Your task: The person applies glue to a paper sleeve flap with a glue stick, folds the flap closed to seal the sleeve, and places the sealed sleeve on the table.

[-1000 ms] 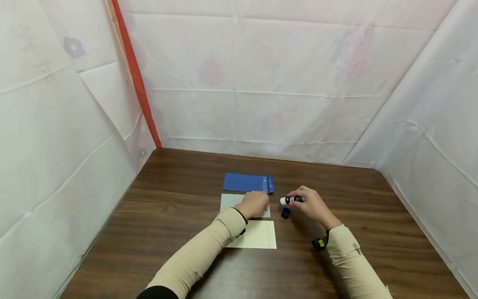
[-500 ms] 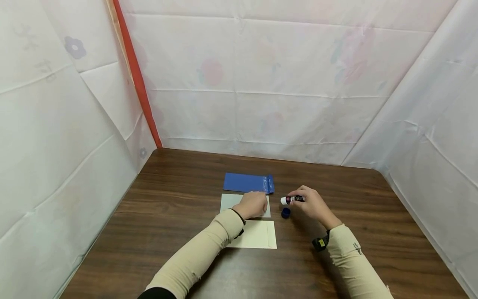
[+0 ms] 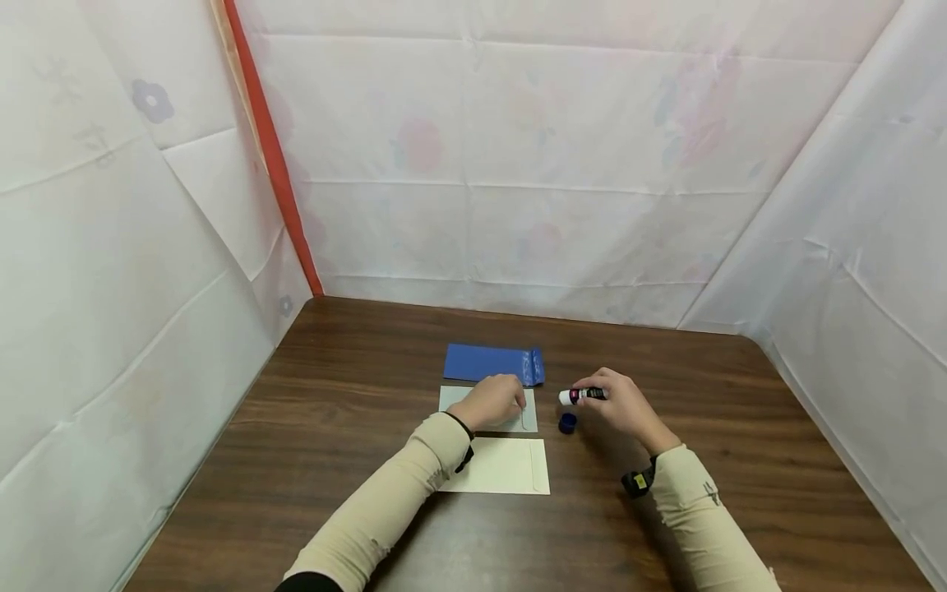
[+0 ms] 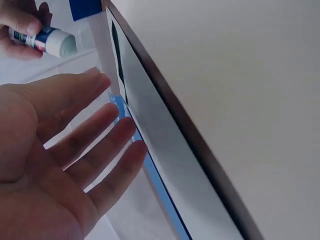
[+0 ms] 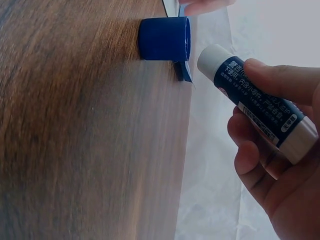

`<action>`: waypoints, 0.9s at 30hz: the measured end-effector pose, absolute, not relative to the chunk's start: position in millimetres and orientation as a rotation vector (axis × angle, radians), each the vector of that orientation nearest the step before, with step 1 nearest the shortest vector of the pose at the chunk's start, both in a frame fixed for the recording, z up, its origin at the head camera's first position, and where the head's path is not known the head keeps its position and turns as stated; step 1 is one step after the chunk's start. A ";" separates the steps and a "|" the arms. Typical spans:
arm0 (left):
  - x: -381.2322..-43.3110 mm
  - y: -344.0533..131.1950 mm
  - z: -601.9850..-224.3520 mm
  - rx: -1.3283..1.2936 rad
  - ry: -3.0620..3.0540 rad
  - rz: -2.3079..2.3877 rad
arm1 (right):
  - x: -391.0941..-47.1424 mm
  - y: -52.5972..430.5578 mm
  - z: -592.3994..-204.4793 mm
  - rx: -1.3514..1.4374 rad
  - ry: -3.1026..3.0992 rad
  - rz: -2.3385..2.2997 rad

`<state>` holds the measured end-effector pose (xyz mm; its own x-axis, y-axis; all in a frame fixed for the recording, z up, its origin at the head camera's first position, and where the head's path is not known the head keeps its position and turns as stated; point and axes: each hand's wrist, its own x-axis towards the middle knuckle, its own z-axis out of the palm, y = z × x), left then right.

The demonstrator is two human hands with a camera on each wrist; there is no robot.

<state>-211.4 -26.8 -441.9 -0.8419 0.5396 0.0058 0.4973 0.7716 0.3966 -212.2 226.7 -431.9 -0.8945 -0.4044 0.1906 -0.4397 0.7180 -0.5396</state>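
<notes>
In the head view my left hand (image 3: 490,401) is over the pale grey-green envelope (image 3: 453,396), near its flap. The left wrist view shows that hand (image 4: 65,145) with fingers loosely extended and nothing gripped; whether the fingertips touch the envelope (image 4: 165,135) I cannot tell. My right hand (image 3: 623,404) pinches an uncapped glue stick (image 5: 260,95) between thumb and fingers, held above the table with its white end to the left. Its blue cap (image 5: 162,39) stands on the table just below, at the near side of the stick.
Behind lies a blue envelope (image 3: 484,362) with whitish smears on its flap at the right end. A cream envelope (image 3: 503,467) lies nearest, partly under the left forearm. White sheeting (image 3: 473,148) walls the brown table (image 3: 333,395) at the back and sides.
My left hand has shifted slightly left and its fingers have loosened, so the grey-green envelope's flap edge shows. The right hand keeps the glue stick in nearly the same place.
</notes>
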 end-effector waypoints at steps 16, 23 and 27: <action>-222.7 -42.5 -439.0 0.740 2.919 0.661 | -213.0 222.0 -433.6 0.717 -2.830 0.964; -226.0 -44.8 -439.8 0.714 2.996 0.570 | -214.3 221.3 -433.3 0.720 -2.825 0.965; -229.1 -45.5 -440.3 0.687 2.994 0.543 | -213.7 220.5 -432.9 0.711 -2.826 0.971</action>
<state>-229.1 -45.5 -440.3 -0.9029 0.4263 0.0554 0.4186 0.8426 0.3387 -213.7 220.5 -432.9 -0.8906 -0.4033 0.2102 -0.4473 0.6935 -0.5647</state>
